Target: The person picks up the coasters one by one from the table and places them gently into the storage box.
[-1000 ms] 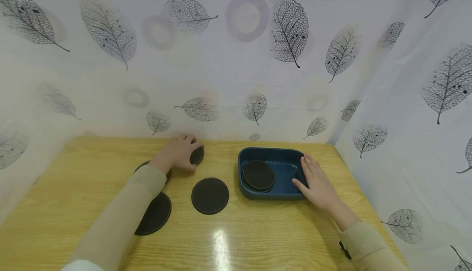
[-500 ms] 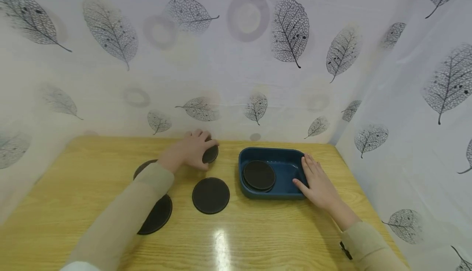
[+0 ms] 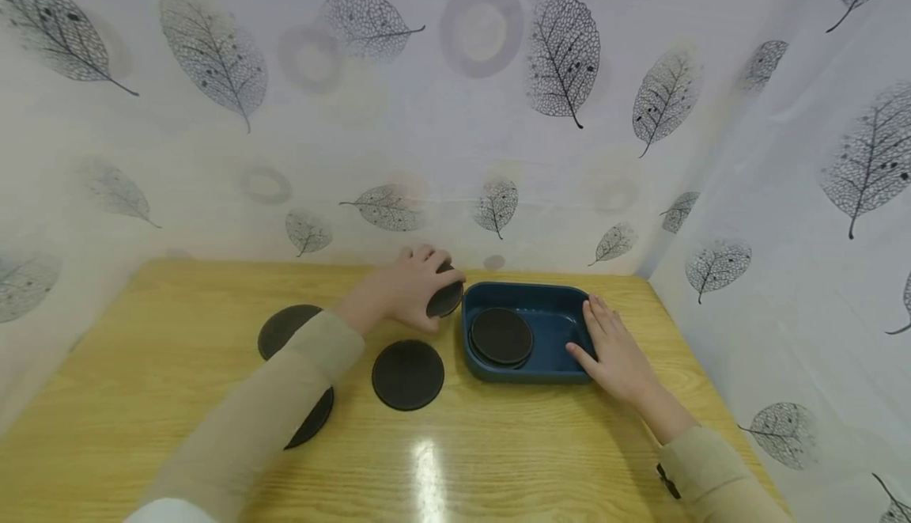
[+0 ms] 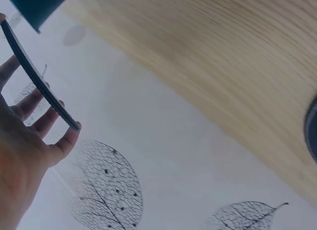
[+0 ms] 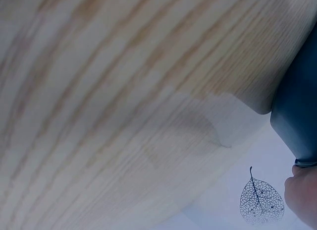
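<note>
My left hand (image 3: 402, 287) grips a round black coaster (image 3: 446, 300) by its edge, tilted, close to the left end of a blue rectangular container (image 3: 530, 376). In the left wrist view the coaster (image 4: 42, 84) shows nearly edge-on between the fingers and thumb. Inside the container, at its left, lie stacked black coasters (image 3: 501, 335); how many is hidden. My right hand (image 3: 618, 358) rests on the container's right rim with fingers fairly straight and thumb over the inside. Only a bit of that hand (image 5: 302, 195) appears beside the container (image 5: 299, 111) in the right wrist view.
A black coaster (image 3: 408, 375) lies on the wooden table (image 3: 498, 452) before the container. Two others, a far one (image 3: 285, 327) and a near one (image 3: 316, 420), are partly covered by my left sleeve. Leaf-printed white curtain (image 3: 427, 135) borders the table's back and right.
My left hand has moved right with the coaster, from the table's back middle to the container's left end. The right hand and container have stayed in place.
</note>
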The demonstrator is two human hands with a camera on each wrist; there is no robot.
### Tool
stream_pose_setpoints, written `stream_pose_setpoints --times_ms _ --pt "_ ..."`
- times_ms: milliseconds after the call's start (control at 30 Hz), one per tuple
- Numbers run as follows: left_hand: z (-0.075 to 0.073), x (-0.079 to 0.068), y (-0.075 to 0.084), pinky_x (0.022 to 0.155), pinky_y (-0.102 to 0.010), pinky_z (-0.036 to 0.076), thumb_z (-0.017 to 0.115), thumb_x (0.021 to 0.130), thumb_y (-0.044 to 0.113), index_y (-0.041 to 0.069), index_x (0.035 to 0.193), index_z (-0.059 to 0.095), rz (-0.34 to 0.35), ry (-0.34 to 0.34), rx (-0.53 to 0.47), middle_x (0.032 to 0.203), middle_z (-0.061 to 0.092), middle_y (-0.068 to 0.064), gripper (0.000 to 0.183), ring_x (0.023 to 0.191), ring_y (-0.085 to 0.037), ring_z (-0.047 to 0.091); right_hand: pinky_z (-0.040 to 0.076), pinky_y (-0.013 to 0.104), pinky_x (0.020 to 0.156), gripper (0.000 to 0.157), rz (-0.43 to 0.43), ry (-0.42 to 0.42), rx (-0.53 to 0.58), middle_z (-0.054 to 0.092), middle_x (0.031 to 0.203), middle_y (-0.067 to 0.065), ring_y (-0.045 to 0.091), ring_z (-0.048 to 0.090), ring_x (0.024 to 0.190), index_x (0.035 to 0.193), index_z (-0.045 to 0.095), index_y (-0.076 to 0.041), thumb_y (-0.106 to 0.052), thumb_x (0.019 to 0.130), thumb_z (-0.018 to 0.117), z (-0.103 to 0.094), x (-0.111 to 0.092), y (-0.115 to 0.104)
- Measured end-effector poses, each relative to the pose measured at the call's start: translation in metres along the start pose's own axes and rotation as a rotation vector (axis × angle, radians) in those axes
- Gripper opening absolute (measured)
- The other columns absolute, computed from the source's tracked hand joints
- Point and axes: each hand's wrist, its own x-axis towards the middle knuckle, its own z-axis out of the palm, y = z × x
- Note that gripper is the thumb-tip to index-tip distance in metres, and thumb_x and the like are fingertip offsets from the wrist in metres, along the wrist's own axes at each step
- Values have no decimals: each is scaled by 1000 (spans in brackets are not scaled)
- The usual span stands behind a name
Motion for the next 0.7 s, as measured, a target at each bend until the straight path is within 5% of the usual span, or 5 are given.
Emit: stream_pose_setpoints --times_ms 233,700 --pt "-1 15 17 102 -59 48 77 80 54 27 153 53 70 20 22 150 50 -16 82 132 -37 49 13 64 131 86 7 -6 -5 11 175 32 50 14 162 163 19 13 -40 107 58 1 0 1" --pt "4 46 56 107 -55 43 74 88 53 31 159 46 145 -66 9 157 44 -12 79 141 -34 43 17 67 128 86 -21 41 -1 17 172 34 51 18 161 162 24 14 -42 107 58 1 0 1"
